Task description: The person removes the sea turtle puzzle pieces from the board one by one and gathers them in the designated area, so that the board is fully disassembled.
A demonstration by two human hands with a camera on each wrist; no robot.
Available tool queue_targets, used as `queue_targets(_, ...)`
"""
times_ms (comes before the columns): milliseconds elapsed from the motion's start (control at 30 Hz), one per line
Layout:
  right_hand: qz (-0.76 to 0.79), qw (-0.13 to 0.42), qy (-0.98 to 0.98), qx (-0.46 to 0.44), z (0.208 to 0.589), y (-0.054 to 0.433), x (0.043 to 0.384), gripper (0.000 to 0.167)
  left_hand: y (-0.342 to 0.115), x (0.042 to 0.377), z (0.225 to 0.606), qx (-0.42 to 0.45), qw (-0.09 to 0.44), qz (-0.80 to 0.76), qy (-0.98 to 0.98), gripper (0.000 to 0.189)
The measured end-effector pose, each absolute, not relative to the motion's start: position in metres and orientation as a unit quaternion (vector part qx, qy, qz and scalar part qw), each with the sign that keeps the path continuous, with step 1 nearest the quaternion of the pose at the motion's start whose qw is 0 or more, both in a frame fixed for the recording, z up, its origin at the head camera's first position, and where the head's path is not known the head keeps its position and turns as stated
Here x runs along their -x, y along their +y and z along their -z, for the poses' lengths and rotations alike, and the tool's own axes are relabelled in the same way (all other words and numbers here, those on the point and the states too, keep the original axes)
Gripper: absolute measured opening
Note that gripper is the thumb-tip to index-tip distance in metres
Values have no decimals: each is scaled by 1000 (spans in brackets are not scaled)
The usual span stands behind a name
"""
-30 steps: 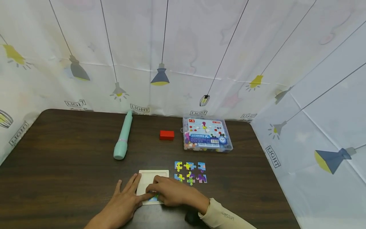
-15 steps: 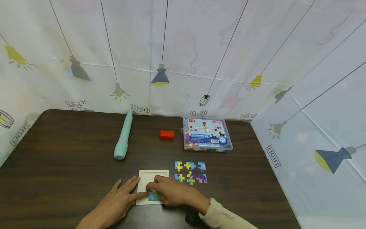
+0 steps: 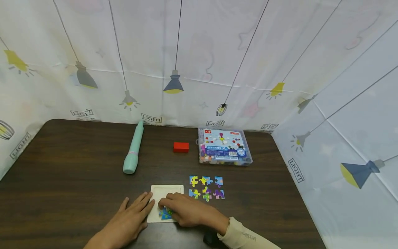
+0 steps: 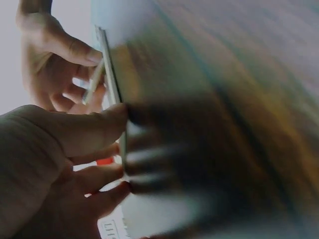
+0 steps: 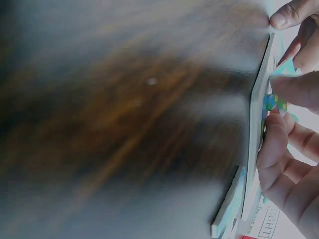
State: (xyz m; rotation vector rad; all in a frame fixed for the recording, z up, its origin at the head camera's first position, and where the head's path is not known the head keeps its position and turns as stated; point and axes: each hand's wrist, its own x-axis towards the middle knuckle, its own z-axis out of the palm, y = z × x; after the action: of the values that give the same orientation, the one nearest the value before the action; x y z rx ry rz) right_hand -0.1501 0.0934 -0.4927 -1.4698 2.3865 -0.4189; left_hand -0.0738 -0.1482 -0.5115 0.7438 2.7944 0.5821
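A pale square puzzle tray lies flat on the dark wooden table. Over its lower part, my right hand pinches a blue-green jigsaw piece. That piece is tilted up from the tray in the left wrist view, seen edge-on, and the fingers cover part of it. My left hand rests beside the tray, its fingers extended and touching the tray's left edge. To the right of the tray, several loose jigsaw pieces lie in two rows, coloured yellow, blue, green and purple.
Behind the tray lie a mint-green microphone-shaped object, a red block and a clear plastic box of small coloured parts. A dark object sits under the right forearm. Printed curtains border the table.
My left index finger has drawn back from the blue-green jigsaw piece to the tray's left edge. The piece now sits turned at an angle under my right fingers.
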Motion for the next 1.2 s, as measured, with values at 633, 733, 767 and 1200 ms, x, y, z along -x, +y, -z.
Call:
queue_targets(633,241,161,792,537,486,101,150,8,-130,77,509,-197,41,-171,965,60)
queue_targets(733,268,176,795,516,475,114,152,8,-128,77,509,-194,41,-162,967,61)
queue_targets(767,272,176,800,504,471,120,153,9,-128,77,509,-193,42,-160,967,61)
queue_targets(1200,234,223,856,403,468,198,173,18,-129,78,507,-191,45,-163,967,61)
